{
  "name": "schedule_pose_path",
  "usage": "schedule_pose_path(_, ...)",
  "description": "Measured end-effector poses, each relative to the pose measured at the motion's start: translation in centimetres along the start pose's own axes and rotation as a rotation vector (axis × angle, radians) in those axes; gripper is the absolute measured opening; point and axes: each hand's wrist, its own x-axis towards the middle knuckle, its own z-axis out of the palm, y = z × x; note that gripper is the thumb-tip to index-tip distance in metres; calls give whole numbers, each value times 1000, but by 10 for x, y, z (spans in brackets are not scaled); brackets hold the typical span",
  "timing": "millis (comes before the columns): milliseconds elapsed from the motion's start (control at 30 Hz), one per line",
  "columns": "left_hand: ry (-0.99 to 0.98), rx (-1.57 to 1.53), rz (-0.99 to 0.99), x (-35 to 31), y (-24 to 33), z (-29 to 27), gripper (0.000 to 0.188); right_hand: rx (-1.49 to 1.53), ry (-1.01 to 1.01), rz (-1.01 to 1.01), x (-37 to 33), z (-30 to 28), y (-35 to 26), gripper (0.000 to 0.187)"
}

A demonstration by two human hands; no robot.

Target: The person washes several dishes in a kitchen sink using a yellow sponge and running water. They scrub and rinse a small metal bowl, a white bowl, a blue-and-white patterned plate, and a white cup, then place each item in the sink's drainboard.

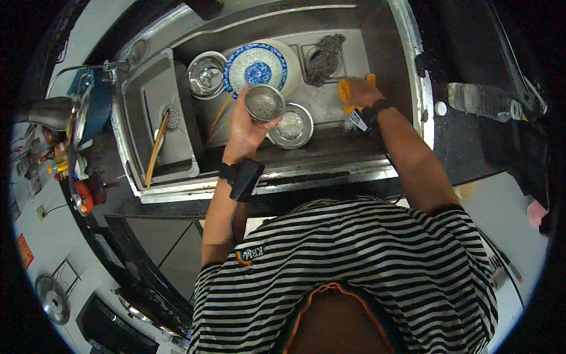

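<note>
Head view: left hand (243, 131), grasping a small steel bowl (265, 103), is holding it over the sink (386, 59). Right hand (365, 94), toward the sink's right side, is gripping a yellow-orange cloth (345, 91). On the sink floor: a wider steel bowl (299, 131) is sitting just beside the left hand; a blue-rimmed plate (257, 56) is lying beyond; a dark scouring mesh (324, 58) is resting near the cloth.

The person's left forearm (217, 230) extends forward, a black band around the wrist. The left hand (244, 130) curves in a grip, thumb spread to the right of the fingers. The right forearm (407, 141) slants forward and leftward; the right hand (365, 94) clutches, its fingertips unclear. The hands are well apart.
</note>
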Motion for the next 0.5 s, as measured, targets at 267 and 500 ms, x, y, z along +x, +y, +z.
schedule_pose_path(267, 31, -13, -47, 14, 0, -2, 36, 302, 122, 60, -9, -34, 0, 27)
schedule_pose_path(500, -64, 182, -124, 41, -16, 17, 37, 439, 618, -646, -73, -88, -104, 25)
